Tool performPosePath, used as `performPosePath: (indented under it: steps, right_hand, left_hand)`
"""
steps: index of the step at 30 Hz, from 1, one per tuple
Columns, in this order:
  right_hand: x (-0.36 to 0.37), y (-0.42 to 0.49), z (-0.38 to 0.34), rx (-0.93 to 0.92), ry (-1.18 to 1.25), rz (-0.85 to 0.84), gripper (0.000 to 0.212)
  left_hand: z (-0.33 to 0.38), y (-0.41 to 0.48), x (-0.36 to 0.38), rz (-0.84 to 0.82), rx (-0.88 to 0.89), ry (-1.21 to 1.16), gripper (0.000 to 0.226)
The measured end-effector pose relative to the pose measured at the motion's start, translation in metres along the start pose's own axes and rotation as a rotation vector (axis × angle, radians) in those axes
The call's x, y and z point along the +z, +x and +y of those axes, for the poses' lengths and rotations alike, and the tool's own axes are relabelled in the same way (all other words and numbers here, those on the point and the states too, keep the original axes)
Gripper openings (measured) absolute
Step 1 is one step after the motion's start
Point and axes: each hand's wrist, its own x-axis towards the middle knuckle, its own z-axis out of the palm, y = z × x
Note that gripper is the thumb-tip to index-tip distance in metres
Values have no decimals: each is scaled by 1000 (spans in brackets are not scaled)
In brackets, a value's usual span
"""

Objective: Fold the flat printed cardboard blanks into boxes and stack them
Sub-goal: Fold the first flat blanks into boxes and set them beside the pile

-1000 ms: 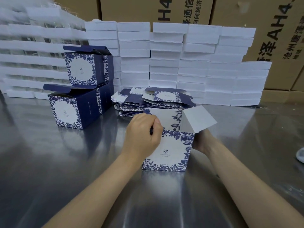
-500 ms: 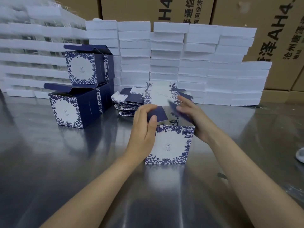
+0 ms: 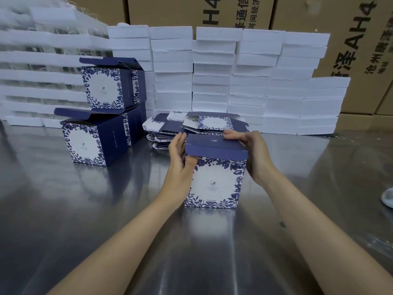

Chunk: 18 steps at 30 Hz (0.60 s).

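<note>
A blue-and-white floral printed box [image 3: 214,182] stands upright on the steel table [image 3: 85,220] in front of me. Its navy lid [image 3: 212,143] is folded over the top, with the tuck flap hanging down over the front edge. My left hand [image 3: 178,158] lies flat against the box's left side, fingers pointing up and thumb under the flap. My right hand [image 3: 255,154] wraps the top right corner, fingers laid over the lid. Behind lies a pile of flat blanks [image 3: 170,124]. Folded boxes [image 3: 91,141] stand at the left with open lids, one [image 3: 106,88] stacked on top.
Stacks of white foam slabs [image 3: 212,71] line the back of the table, with brown shipping cartons [image 3: 361,39] behind them. A small white object [image 3: 388,196] sits at the right edge.
The side flaps went in and the lid came down over the top of the box. Both hands moved from the flaps to the box's upper corners.
</note>
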Motion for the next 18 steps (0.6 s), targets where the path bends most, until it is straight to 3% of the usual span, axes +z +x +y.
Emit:
performPosePath:
  steps: [2, 6, 9, 11, 14, 18]
  right_hand:
    - [-4, -2, -2, -56, -133, -26, 28]
    - [-11, -1, -6, -194, -506, -69, 22]
    - [-14, -4, -17, -265, -628, -98, 17]
    - [-17, -10, -29, -238, -666, -287, 17]
    - [-16, -16, -40, -173, -787, -513, 36]
    - [-12, -15, -43, -246, -864, -453, 41]
  left_hand:
    - [4, -2, -2, -10, 155, 101, 55]
    - [-3, -2, -11, -132, 455, 524, 50]
    - [-2, 0, -15, -142, 385, 549, 48]
    - [-1, 1, -17, -125, 380, 567, 50]
    - [3, 3, -14, -66, 353, 569, 46]
    - [14, 8, -10, 60, 317, 506, 34]
